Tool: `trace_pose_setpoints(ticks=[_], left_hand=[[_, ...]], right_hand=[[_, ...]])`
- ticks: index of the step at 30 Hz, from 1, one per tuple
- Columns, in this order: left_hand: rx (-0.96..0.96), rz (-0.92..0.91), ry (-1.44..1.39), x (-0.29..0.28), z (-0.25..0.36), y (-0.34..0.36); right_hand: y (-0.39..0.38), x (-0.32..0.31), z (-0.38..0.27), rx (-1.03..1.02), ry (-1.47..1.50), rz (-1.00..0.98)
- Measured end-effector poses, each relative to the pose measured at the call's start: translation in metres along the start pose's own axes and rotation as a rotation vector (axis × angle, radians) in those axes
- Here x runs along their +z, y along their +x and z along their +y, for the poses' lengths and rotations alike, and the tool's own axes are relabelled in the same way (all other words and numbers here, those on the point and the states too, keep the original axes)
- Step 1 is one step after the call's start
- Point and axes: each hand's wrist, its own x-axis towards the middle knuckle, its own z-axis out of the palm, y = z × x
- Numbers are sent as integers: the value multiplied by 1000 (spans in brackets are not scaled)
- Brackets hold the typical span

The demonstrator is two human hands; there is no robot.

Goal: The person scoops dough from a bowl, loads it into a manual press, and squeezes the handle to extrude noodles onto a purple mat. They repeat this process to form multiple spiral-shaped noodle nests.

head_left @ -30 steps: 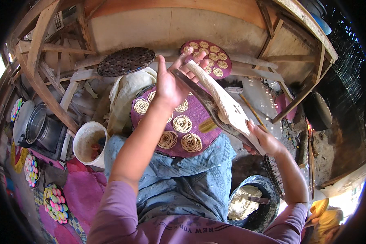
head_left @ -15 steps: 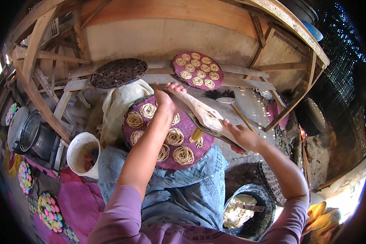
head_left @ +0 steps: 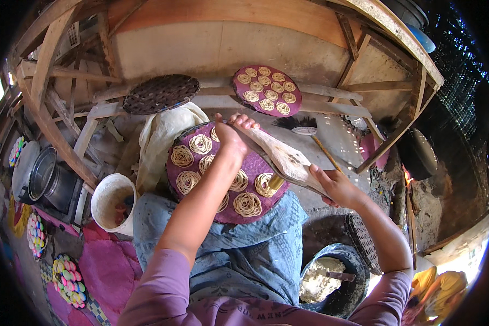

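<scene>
A long pale wooden dough press (head_left: 281, 153) slants across in front of me, gripped at both ends. My left hand (head_left: 234, 137) is closed around its upper-left end, and my right hand (head_left: 334, 185) is wrapped round the lower-right end. From its underside projects a brass cylinder (head_left: 276, 182), just over a coil of dough strands (head_left: 263, 186). Beneath lies a round tray with a purple cover (head_left: 255, 164), resting on my lap. Several other coiled dough nests (head_left: 248, 205) sit on it; my left forearm hides part of the tray.
Another purple round tray (head_left: 283, 113) of dough nests leans at the back, beside a dark woven tray (head_left: 160, 93). Left stands a white bucket (head_left: 100, 209); right, a dark tub (head_left: 353, 293) holds pale dough (head_left: 318, 285). A small fire (head_left: 407, 175) burns at right, near a dark pan (head_left: 418, 155).
Under the brass cylinder, the few loose strands have become a fuller round coil. The press and both hands have shifted slightly right, and the whole view has moved a little.
</scene>
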Motion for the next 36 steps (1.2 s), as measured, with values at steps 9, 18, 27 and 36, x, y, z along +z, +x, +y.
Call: trace_pose_setpoints(ticks=[9,18,27,36], left_hand=[[-224,41,1486,-32,-4,1],[-641,-281,1772,-62,-30,-31],[-465,-257,2108,-73,-31,-29],[504,-1060,2847,-77,-22,-58]], right_hand=[[11,15,44,-58,174,75],[11,26,65,-148,361,69],[20,26,85,-194,441,157],[18,22,100,-209,541,198]])
